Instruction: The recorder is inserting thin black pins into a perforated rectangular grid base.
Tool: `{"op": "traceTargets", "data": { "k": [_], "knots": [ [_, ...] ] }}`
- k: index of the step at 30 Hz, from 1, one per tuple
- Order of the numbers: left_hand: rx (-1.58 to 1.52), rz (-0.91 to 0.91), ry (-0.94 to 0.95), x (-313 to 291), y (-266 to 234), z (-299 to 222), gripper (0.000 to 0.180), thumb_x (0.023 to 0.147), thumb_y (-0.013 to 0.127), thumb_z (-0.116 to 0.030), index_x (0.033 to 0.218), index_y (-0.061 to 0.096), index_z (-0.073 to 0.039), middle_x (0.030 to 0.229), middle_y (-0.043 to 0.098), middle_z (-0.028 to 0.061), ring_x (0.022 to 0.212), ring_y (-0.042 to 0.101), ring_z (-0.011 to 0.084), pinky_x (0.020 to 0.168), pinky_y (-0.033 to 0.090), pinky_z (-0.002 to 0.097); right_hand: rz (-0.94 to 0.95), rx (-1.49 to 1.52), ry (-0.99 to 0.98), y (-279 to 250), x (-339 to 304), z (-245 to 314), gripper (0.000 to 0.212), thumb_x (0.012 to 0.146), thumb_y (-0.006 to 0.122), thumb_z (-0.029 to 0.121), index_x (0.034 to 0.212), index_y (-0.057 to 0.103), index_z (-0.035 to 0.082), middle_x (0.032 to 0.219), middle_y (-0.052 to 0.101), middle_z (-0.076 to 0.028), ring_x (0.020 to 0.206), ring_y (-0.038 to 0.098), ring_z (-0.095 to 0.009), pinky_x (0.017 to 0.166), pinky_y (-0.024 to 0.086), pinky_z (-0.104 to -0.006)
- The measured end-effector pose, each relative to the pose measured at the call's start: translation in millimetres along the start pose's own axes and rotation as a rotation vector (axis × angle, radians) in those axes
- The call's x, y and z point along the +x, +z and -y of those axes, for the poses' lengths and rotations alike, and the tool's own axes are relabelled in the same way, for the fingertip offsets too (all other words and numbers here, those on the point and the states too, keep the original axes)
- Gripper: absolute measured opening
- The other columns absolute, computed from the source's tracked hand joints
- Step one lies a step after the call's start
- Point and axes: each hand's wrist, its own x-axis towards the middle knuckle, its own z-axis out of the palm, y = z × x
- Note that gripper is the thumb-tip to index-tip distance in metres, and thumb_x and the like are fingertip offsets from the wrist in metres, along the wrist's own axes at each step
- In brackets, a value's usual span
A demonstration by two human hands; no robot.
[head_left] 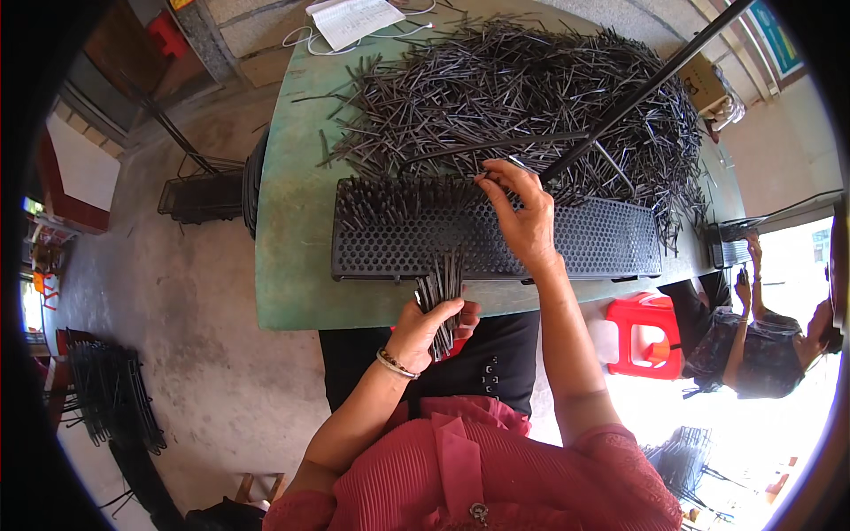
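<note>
In my left hand, a bundle of thin dark strips is gripped upright at the table's near edge. A long black panel full of round holes lies in front of me. Many short dark strips stand up from its far left part; the rest of its holes show bare. Over the middle of the panel, my right hand pinches thumb and fingertips together at its far edge. What those fingertips hold is too small to make out. A thick black pole slants up to the right just beyond this hand.
A large heap of loose dark strips covers the far part of the green table. An open notebook and a white cable lie behind. At right are a red stool and another person handling a similar black piece.
</note>
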Motion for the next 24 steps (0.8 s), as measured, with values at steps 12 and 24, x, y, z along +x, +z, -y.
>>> {"op": "traceTargets", "data": {
  "k": [12, 24],
  "knots": [
    [0.049, -0.019, -0.007, -1, 2, -3, 0.020, 0.091, 0.058, -0.012, 0.110, 0.057, -0.004, 0.094, 0.068, 0.0141, 0.078, 0.068, 0.0203, 0.063, 0.056, 0.0293, 0.098, -0.261, -0.290, 5, -8, -8, 0.018, 0.081, 0.068, 0.008, 0.098, 0.067, 0.006, 0.086, 0.068, -0.004, 0.077, 0.059, -0.021, 0.075, 0.043, -0.0321],
    [0.086, -0.005, 0.022, 0, 0, 0, 0.014, 0.089, 0.061, -0.010, 0.101, 0.059, -0.003, 0.094, 0.068, 0.0146, 0.079, 0.068, 0.0200, 0.062, 0.056, 0.0291, 0.122, -0.340, -0.309, 8, -4, -6, 0.020, 0.081, 0.066, 0.008, 0.101, 0.067, 0.005, 0.088, 0.057, -0.006, 0.079, 0.052, -0.024, 0.073, 0.041, -0.0349]
  ]
}}
